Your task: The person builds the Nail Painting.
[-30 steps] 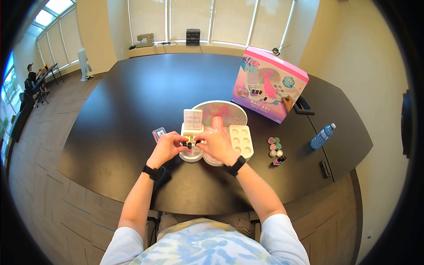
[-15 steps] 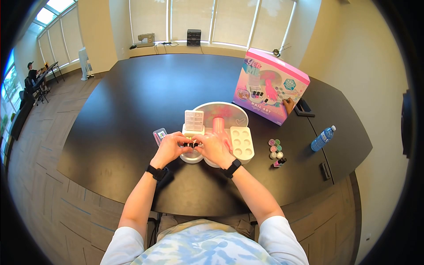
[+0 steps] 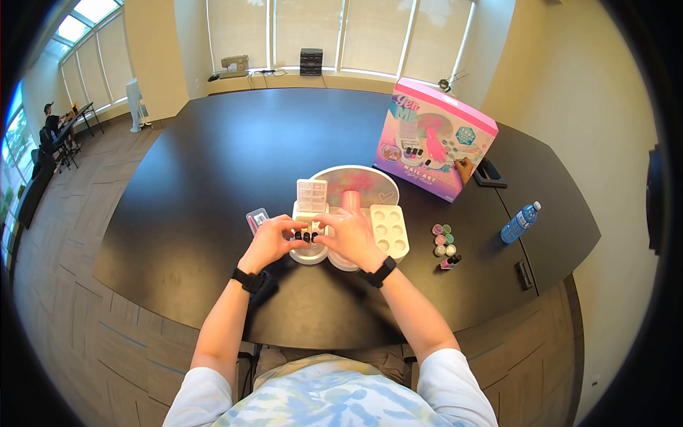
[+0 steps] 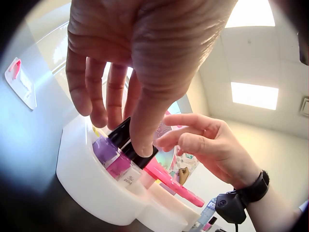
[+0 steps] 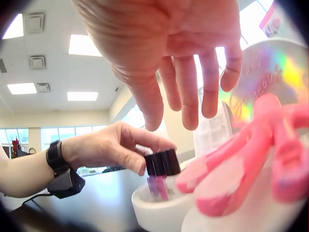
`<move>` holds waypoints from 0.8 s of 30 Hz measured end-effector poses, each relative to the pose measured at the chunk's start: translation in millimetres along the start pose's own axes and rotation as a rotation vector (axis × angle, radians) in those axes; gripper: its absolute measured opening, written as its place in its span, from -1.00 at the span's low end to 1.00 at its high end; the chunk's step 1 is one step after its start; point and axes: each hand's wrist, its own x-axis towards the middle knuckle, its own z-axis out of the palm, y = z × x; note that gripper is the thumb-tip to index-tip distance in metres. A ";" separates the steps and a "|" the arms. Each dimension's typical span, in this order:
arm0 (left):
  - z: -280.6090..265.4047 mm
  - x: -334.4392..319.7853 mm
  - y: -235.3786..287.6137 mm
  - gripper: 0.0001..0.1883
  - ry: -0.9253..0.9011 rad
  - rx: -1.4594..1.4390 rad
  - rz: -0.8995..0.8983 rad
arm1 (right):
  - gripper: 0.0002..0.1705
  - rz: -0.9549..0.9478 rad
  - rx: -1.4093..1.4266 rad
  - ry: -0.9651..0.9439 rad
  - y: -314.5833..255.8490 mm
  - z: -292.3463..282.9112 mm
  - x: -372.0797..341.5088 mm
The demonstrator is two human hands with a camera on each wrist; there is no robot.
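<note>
The left hand pinched black-capped polish bottles in the white stand; the right hand, loose and free, hovered above the obstructing pink model hand. A box and water bottle stood rightward on the worktop.

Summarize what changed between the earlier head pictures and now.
The right hand brought a black-capped bottle leftward, into line with the other two bottles, and let go: its fingers now stand apart from it. The left hand stays by the row. The box, water bottle and pink model hand stayed put.
</note>
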 end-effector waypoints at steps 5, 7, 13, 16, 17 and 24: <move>-9.1 -7.8 -11.0 -0.50 0.048 -0.015 -0.074 | -0.66 0.103 0.028 0.219 0.2 -63.2 -19.6; -9.3 -14.2 -21.2 -0.55 0.074 0.007 -0.077 | -0.70 0.095 -0.014 0.323 18.7 -86.6 -37.1; -1.9 -23.6 -41.6 -0.48 0.063 -0.009 -0.190 | -0.75 0.383 -0.040 0.476 52.1 -159.1 -108.1; 1.9 -25.8 -45.7 -0.47 0.051 -0.035 -0.212 | -0.73 0.522 -0.116 0.500 72.6 -185.8 -146.5; 2.6 -25.8 -44.6 -0.46 0.046 -0.040 -0.213 | -0.73 0.525 -0.131 0.500 76.0 -192.5 -158.3; 1.9 -26.3 -34.1 -0.49 0.021 -0.033 -0.274 | -0.60 0.615 -0.292 0.110 75.1 -197.7 -195.6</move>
